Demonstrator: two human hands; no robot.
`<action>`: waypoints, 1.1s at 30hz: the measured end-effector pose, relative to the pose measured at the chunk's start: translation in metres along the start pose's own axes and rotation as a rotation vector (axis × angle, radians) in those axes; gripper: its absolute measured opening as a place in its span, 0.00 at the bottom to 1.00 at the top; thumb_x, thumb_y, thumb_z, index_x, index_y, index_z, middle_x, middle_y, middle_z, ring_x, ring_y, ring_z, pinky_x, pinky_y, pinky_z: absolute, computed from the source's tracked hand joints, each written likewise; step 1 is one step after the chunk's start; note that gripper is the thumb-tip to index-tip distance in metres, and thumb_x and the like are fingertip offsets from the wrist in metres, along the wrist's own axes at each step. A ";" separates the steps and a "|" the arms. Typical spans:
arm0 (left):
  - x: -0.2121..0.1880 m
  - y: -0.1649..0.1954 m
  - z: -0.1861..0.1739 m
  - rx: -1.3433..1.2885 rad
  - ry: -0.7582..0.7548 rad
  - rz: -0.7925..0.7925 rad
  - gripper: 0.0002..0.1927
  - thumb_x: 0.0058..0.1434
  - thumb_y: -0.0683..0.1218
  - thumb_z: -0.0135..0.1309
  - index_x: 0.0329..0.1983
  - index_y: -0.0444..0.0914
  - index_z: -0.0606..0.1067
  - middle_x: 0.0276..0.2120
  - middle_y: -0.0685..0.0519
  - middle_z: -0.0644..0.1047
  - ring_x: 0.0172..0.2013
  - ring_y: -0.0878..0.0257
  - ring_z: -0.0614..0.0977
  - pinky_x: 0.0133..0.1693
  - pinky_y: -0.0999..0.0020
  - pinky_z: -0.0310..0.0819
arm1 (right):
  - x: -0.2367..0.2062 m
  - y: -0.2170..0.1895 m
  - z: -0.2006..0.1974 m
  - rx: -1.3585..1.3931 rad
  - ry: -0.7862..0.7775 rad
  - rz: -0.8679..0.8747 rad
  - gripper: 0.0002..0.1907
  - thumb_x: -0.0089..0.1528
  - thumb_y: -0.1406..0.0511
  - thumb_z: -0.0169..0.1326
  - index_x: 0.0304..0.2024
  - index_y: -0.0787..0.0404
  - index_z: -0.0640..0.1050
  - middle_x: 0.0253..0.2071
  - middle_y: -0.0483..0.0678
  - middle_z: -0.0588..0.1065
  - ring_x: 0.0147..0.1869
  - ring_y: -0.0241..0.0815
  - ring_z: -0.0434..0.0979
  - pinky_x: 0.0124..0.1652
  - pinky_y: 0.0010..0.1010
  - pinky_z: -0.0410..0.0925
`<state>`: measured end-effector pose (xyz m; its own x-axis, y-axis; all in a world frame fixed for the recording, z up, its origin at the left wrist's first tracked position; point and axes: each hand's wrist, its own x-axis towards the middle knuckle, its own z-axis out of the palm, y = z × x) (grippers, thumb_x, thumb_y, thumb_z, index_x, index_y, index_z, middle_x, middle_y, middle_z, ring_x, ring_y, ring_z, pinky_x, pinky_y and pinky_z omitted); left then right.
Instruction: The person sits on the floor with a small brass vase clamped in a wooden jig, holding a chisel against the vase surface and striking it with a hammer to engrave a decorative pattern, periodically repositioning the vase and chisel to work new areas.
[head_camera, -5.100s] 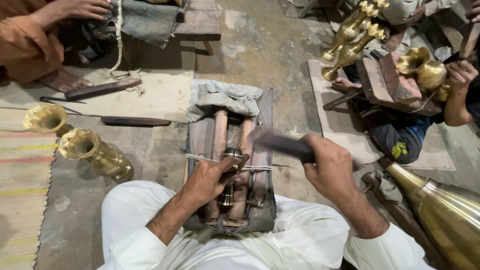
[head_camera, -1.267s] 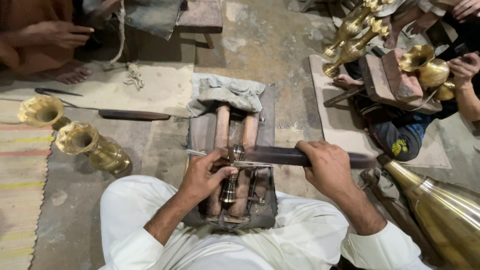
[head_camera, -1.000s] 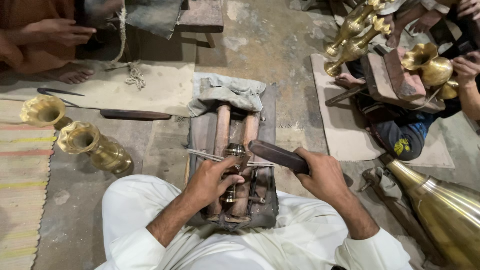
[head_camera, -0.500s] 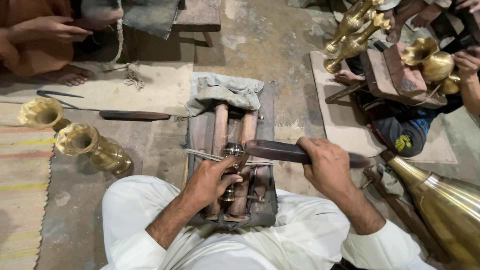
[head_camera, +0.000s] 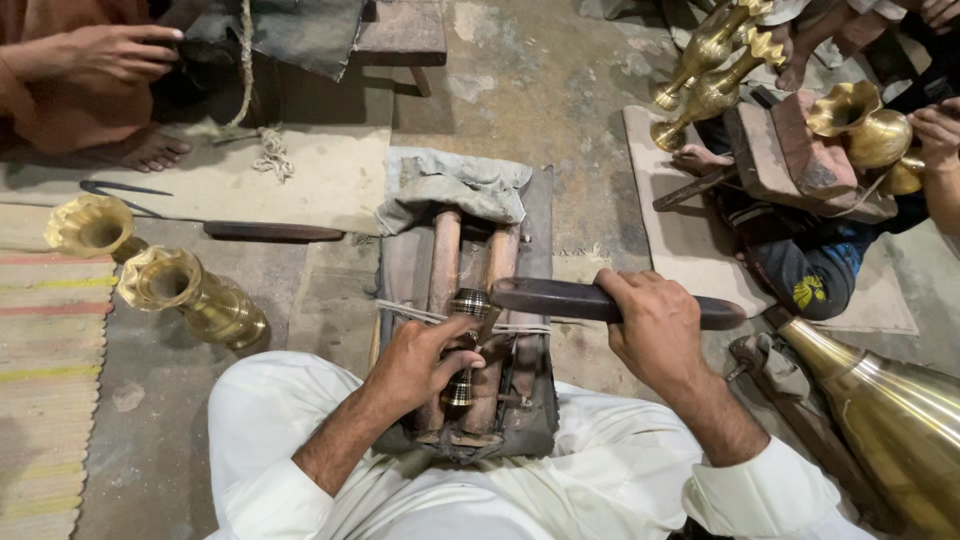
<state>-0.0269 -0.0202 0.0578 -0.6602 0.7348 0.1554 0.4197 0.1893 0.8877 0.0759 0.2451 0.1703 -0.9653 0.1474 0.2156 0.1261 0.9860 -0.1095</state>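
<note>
Wooden twin rollers on a dark low cradle (head_camera: 520, 400) lie on the floor between the person's knees. Across them runs a long dark wooden-handled tool (head_camera: 560, 298); the right hand (head_camera: 655, 330) has its grip closed around it. The left hand (head_camera: 415, 362) pinches a small ribbed brass fitting (head_camera: 466, 340) against the rollers. That fitting looks hard, smooth, likely slippery; best held by its ends.

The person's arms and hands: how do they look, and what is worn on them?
Both hands are bare, with no gloves, rings or watch visible. The left hand and right hand come out of loose white sleeves. The left sleeve is pushed up near the elbow; the right sleeve ends in a folded cuff at mid forearm. The forearms are bare. The same white cloth covers the legs.
</note>
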 end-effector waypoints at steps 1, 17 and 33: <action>0.000 -0.001 0.000 0.001 0.008 0.027 0.22 0.58 0.49 0.66 0.54 0.37 0.77 0.34 0.41 0.84 0.35 0.47 0.87 0.36 0.56 0.79 | 0.000 -0.001 -0.001 -0.124 -0.009 -0.084 0.20 0.46 0.74 0.59 0.41 0.59 0.77 0.35 0.53 0.79 0.43 0.57 0.79 0.42 0.47 0.70; -0.006 -0.026 0.004 -0.159 0.056 0.102 0.23 0.58 0.46 0.66 0.55 0.33 0.77 0.41 0.40 0.84 0.41 0.52 0.89 0.41 0.62 0.83 | 0.012 -0.016 -0.011 -0.071 0.009 -0.075 0.17 0.48 0.73 0.59 0.41 0.59 0.77 0.34 0.53 0.78 0.44 0.58 0.79 0.42 0.48 0.69; -0.018 -0.053 0.024 -0.584 0.144 -0.001 0.12 0.64 0.39 0.60 0.49 0.32 0.78 0.40 0.47 0.85 0.43 0.62 0.89 0.47 0.68 0.87 | 0.014 -0.015 -0.005 -0.161 -0.025 -0.151 0.19 0.50 0.72 0.58 0.45 0.58 0.78 0.40 0.51 0.80 0.46 0.54 0.80 0.44 0.44 0.70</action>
<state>-0.0222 -0.0284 -0.0022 -0.7556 0.6312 0.1754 0.0344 -0.2292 0.9728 0.0617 0.2324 0.1799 -0.9811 -0.0025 0.1935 0.0130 0.9968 0.0785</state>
